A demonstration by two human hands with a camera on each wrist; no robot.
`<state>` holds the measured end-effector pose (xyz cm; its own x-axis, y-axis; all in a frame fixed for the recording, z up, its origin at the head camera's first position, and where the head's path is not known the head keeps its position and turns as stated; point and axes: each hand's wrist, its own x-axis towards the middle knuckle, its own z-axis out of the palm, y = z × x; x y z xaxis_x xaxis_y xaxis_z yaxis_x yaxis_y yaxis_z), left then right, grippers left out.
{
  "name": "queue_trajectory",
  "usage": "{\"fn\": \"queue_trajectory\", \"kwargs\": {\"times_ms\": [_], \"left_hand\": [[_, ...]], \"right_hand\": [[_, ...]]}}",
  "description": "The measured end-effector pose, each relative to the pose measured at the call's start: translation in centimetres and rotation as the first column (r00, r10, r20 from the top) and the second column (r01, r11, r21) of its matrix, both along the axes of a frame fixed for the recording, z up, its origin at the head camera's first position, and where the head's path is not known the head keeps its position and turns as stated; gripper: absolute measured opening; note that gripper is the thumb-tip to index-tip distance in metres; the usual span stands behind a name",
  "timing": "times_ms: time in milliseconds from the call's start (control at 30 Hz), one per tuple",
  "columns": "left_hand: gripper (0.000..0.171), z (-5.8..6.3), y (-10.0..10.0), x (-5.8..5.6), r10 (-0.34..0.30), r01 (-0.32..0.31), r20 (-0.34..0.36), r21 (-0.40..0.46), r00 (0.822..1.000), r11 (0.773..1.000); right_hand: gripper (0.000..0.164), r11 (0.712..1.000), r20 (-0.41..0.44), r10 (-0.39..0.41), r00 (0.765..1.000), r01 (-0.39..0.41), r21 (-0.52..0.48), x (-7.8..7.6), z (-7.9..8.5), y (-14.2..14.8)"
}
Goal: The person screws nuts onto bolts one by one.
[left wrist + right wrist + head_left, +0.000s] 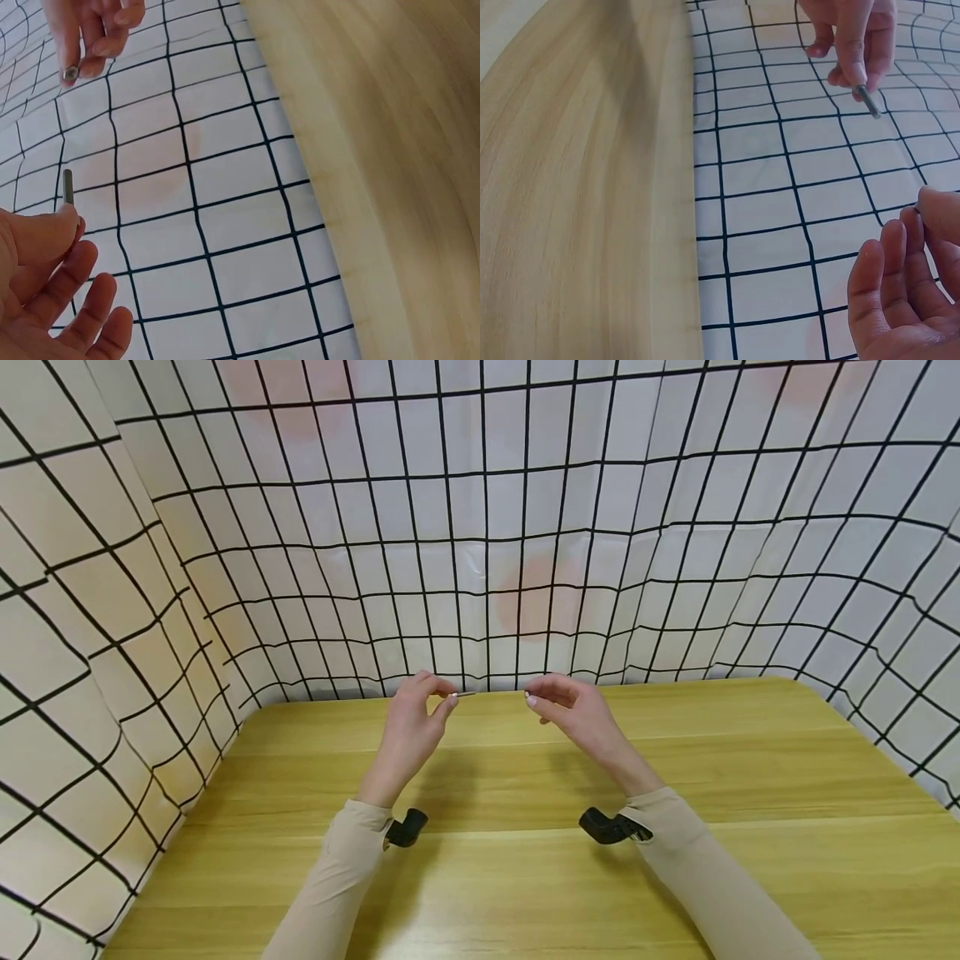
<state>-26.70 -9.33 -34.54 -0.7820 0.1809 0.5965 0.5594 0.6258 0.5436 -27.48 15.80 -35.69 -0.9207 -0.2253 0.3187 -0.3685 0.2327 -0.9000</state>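
Above the far part of the table, my left hand (411,720) pinches a thin metal rod (68,186) between thumb and forefinger. The rod's free end sticks out toward the right hand; its other end is hidden in the fingers. Across a gap, my right hand (583,714) pinches a tiny metal piece, which looks like a nut (71,73), at its fingertips. In the right wrist view that piece is mostly covered by the thumb, while the rod (868,101) shows at the top. Rod and nut are apart, at about the same height.
A wood-grain table (510,893) lies under both hands. White sheeting with a black grid (495,560) rises behind its far edge and along the sides. Black wrist mounts (408,828) stick out from the sleeves.
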Motion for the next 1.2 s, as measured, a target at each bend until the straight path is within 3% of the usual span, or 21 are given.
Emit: {"fn": "queue_trajectory", "kwargs": {"times_ms": [667,800,1200], "left_hand": [[0.003,0.5,0.9,0.5,-0.026,0.026,-0.04,-0.004,0.999,1.0],[0.003,0.7,1.1,0.5,-0.032,0.032,-0.052,-0.001,0.998,0.999],[0.003,0.8,1.2,0.6,-0.052,0.052,-0.062,-0.007,0.997,0.999]], "right_hand": [[0.024,0.998,-0.023,0.032,0.999,-0.033,-0.051,0.3,0.6,-1.3],[0.023,0.998,0.001,0.03,1.0,-0.03,-0.056,1.0,1.6,-1.7],[0.024,0.996,-0.023,0.04,0.999,-0.042,-0.077,0.1,0.7,-2.0]]}}
